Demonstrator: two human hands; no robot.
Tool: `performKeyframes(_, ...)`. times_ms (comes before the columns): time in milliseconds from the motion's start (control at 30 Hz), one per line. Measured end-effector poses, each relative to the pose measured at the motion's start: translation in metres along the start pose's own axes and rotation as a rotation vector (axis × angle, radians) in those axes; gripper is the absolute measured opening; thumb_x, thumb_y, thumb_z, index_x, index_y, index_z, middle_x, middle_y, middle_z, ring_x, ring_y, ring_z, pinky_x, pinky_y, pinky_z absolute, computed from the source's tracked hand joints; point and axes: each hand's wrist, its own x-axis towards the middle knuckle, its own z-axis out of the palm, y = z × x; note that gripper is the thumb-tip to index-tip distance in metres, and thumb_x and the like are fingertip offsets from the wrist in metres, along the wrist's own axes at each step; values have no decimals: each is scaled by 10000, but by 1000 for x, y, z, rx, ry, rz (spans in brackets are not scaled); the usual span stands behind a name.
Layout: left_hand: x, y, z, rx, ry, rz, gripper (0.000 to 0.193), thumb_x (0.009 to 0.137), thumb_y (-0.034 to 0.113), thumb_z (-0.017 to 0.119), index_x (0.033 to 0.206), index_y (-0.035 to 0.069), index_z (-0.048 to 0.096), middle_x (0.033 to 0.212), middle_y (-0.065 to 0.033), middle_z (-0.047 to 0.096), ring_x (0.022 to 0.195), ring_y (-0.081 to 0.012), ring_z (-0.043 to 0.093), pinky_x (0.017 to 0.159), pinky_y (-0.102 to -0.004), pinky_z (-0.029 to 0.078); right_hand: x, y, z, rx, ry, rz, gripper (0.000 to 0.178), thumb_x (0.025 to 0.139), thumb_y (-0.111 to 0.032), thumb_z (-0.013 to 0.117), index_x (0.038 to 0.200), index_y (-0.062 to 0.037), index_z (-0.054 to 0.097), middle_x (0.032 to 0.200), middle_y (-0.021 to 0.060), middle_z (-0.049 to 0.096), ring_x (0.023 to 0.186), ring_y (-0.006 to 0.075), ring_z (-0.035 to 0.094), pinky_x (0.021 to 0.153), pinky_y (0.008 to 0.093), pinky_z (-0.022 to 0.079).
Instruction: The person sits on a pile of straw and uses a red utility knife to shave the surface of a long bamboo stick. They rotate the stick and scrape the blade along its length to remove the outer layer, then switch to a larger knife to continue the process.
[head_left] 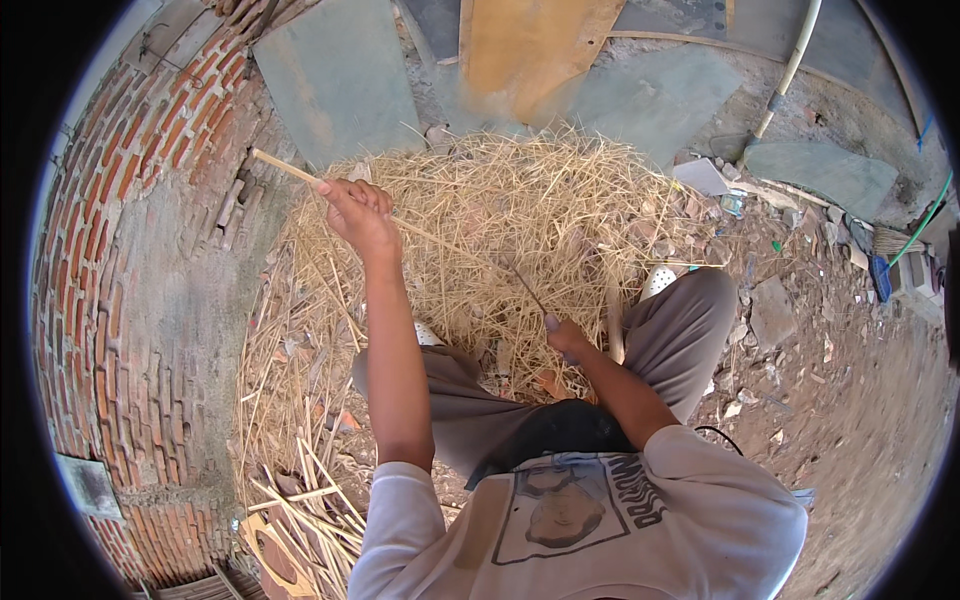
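My left hand (362, 217) is stretched out ahead and closed round a long, pale bamboo strip (284, 166). One end of the strip points up and left toward the brick wall, and the rest slants down to the right over the straw-like shavings (470, 190). Lower and nearer my knees, my right hand (570, 340) grips a knife (532, 295) with a thin, dark blade. The blade points up and left, its tip close to the strip's lower end. Whether blade and strip touch, I cannot tell.
A brick wall (140, 140) rises on the left. Cut bamboo strips (320, 505) lie in a bundle at lower left. Grey slabs (340, 75) and an orange-brown board (530, 55) stand behind the shavings. Rubble-strewn dirt (800, 330) and a blue-headed brush (880, 278) are on the right.
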Motion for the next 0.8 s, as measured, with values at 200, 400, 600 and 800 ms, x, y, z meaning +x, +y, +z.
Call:
performKeyframes(200,5,-5,17,-106,-12,-23,570,939,615,454,663,130,337,508,6,297,413,-107,278,403,-269,241,40,22,-2,149,63,-6,479,842,-138,619,1211,140,492,1037,251,615,721,275,644,540,403,469)
performKeyframes(400,15,-19,13,-12,69,-49,592,913,656,461,663,134,336,518,6,304,414,-109,276,405,-267,245,56,47,2,43,20,10,489,836,-187,631,1191,131,520,976,238,633,730,294,649,555,414,479)
performKeyframes(600,23,1,19,18,110,-52,600,897,665,488,655,139,329,529,8,315,419,-107,310,399,-260,259,38,22,-2,190,-112,153,438,826,-156,635,1159,114,546,894,201,636,749,276,646,568,409,478)
performKeyframes(800,27,-10,18,28,108,-14,602,903,656,485,625,147,324,511,7,312,404,-110,313,380,-261,249,19,19,0,52,-22,37,218,817,-69,586,909,125,546,734,182,586,558,236,568,479,389,423)
